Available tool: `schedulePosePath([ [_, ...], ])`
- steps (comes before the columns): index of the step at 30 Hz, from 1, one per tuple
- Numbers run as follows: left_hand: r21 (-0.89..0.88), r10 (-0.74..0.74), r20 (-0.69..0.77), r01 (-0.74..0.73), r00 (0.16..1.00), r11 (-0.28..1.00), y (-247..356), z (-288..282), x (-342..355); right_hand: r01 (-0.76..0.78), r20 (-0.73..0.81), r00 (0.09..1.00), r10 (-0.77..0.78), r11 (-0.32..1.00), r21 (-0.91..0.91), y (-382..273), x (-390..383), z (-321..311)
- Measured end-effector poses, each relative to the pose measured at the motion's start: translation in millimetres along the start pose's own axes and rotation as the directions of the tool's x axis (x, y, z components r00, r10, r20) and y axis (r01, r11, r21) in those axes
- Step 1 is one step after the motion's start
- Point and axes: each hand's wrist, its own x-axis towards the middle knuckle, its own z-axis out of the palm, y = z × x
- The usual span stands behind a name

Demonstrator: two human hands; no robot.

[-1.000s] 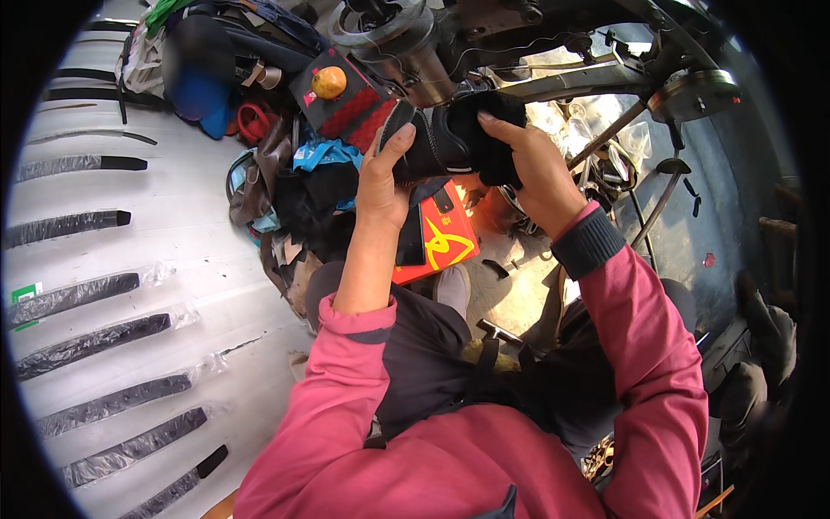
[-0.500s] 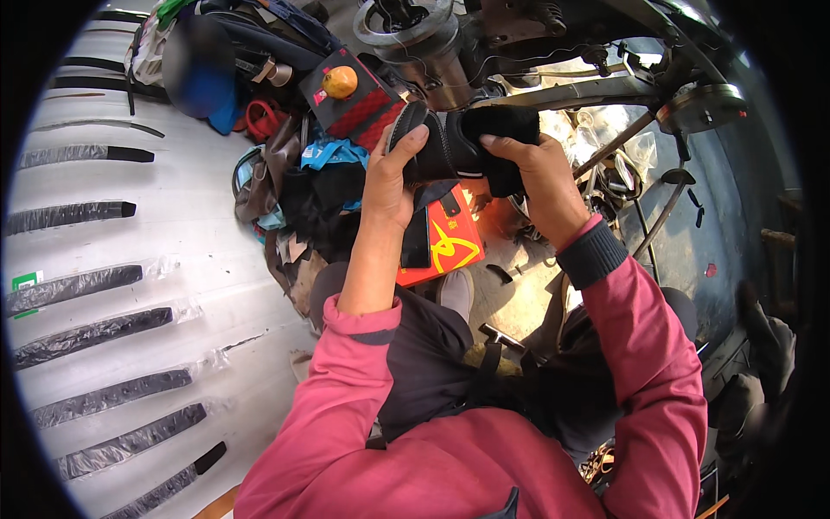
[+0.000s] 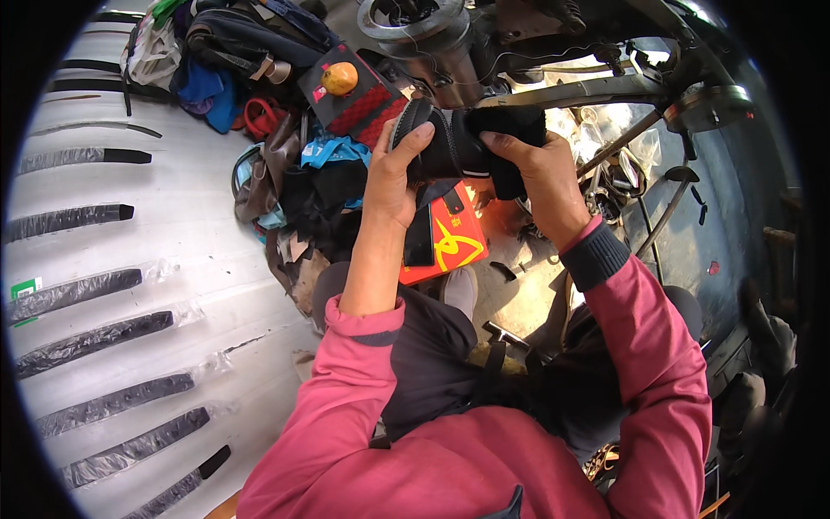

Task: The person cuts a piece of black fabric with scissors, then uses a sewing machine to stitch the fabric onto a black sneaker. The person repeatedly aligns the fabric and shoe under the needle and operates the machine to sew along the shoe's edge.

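- Gripping a black shoe (image 3: pixel 467 156) with both hands in the upper centre of the frame, rounded end, apparently the toe, to the left and soft, fuzzy part to the right.
- Clasping the rounded end with the left hand (image 3: pixel 393 182), thumb across the dark upper; best to spread pressure there rather than dig in with the thumb tip.
- Holding the soft part with the right hand (image 3: pixel 545 177), thumb on top; cannot tell how the hidden fingers lie beneath.
- To handle the shoe well, brace the rounded end firmly, work the soft part gently, and avoid wrenching across the pale stitching.
- Mind the metal arm (image 3: pixel 584 92) running to the right above the shoe; impossible to judge from this angle whether touching or apart.
- Watch also for the metal cylinder (image 3: pixel 437 60) at top centre, hard enough to scuff the upper in a careless turn.
- Avoid dropping the shoe onto the red-and-yellow box (image 3: pixel 467 253) below, with a black phone-like slab (image 3: pixel 418 238) on top.
- Farther out, leave undisturbed the yellow-orange fruit (image 3: pixel 340 79) at upper left of centre and the plastic-wrapped black strips (image 3: pixel 95 344) along the left.
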Motion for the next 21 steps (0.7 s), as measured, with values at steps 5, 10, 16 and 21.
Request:
schedulePosePath([
  [5,-0.088,-0.004,-0.029,0.001,1.0,0.996,0.3,-2.1,-0.2,0.2,-0.033,0.976,-0.214,0.948,-0.246,12.1,3.8,6.2],
  [10,-0.101,0.018,-0.011,-0.019,1.0,0.995,0.0,-1.0,-0.9,0.108,-0.044,0.991,-0.124,0.96,-0.258,6.6,3.9,6.2],
  [16,-0.081,0.045,-0.008,-0.045,0.999,0.996,-0.5,0.2,-0.6,-0.102,0.053,0.993,0.107,0.991,-0.086,-8.8,-1.5,4.6],
  [21,-0.107,0.103,-0.067,-0.109,0.992,0.988,-11.9,-0.9,-1.9,-0.007,0.075,0.997,0.016,0.992,-0.123,0.4,-2.9,12.3],
])
